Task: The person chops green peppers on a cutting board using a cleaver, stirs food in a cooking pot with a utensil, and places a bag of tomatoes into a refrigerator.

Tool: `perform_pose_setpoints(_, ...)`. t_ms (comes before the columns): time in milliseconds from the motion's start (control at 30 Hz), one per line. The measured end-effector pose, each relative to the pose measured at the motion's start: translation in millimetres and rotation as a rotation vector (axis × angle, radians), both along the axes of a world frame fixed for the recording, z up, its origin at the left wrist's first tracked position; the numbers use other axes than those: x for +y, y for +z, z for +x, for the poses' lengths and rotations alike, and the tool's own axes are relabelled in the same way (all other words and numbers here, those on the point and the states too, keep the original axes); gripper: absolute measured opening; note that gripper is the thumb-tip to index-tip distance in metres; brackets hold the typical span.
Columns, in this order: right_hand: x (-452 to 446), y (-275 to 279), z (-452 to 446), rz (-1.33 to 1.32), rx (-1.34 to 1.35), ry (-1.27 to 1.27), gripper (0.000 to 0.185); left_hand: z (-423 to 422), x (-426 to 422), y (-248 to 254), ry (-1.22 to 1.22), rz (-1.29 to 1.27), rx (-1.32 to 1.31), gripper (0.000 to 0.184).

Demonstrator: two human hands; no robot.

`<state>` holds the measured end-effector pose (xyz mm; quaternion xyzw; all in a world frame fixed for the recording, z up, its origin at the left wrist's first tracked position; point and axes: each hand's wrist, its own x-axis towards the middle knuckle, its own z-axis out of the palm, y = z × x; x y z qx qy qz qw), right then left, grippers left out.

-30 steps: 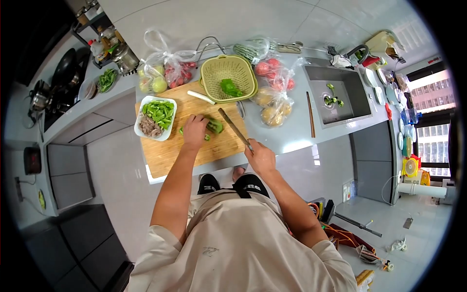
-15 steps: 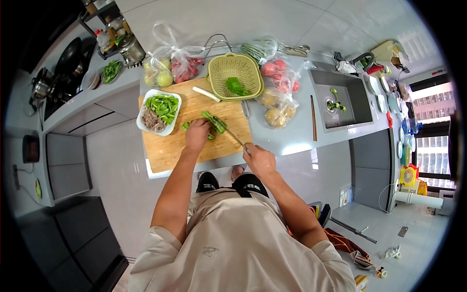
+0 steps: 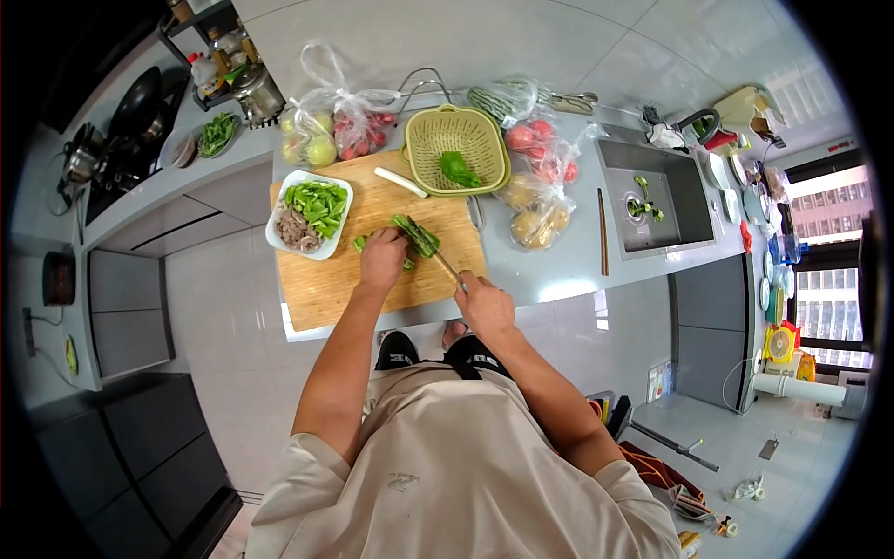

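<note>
Two bare hands over a light-brown wooden cutting board (image 3: 340, 300). Left hand (image 3: 383, 259): fingers curled down, nearly closed, holding the green stalky vegetable (image 3: 416, 237); fingertips partly hidden. Right hand (image 3: 486, 303): fingers closed round the handle of a narrow-looking metal knife (image 3: 450, 267), handle end near the board's front right edge, blade angled up-left to the vegetable. Exact blade contact: cannot tell. Vegetable lies on the board, right of centre, small green bits by the left hand.

White rounded-square dish (image 3: 326, 252) on the board's left part: chopped green pieces (image 3: 321, 207) on the right side, grey-brown sliced meat (image 3: 296, 231) on the left. White stalk piece (image 3: 400, 182) near the board's back edge. Yellow-green plastic colander (image 3: 456, 136) just behind, one green leaf (image 3: 457, 170) inside.

Clear plastic bags on the grey counter (image 3: 563, 274): pale green round produce (image 3: 321, 150) and red produce (image 3: 357, 138) back left; red round produce (image 3: 529, 138) and yellow-brown round produce (image 3: 535, 225) right of colander. Brown chopsticks (image 3: 603, 235) beside the grey metal sink (image 3: 672, 177); green scraps (image 3: 643, 207) in it.
</note>
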<state>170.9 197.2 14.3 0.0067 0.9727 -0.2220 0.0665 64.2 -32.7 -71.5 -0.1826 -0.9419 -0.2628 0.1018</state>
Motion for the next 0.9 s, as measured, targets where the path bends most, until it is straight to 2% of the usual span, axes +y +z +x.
perform_pose_setpoints(300, -4.8, -0.5, -27.4, 0.014, -0.179, 0.059, 0.024, -1.8, 4.8, 3.6, 0.023, -0.070, 0.045, 0.015)
perform_pose_setpoints(500, 0.5, 5.9, -11.3, -0.097, -0.201, -0.062, 0.025, 3.1, 1.4, 1.8, 0.028, -0.028, 0.097, 0.021)
perform_pose_setpoints(900, -6.9, 14.3, -10.1, -0.044, -0.113, -0.018, 0.025, 6.7, 1.9, 5.7, 0.048, -0.131, 0.084, 0.021)
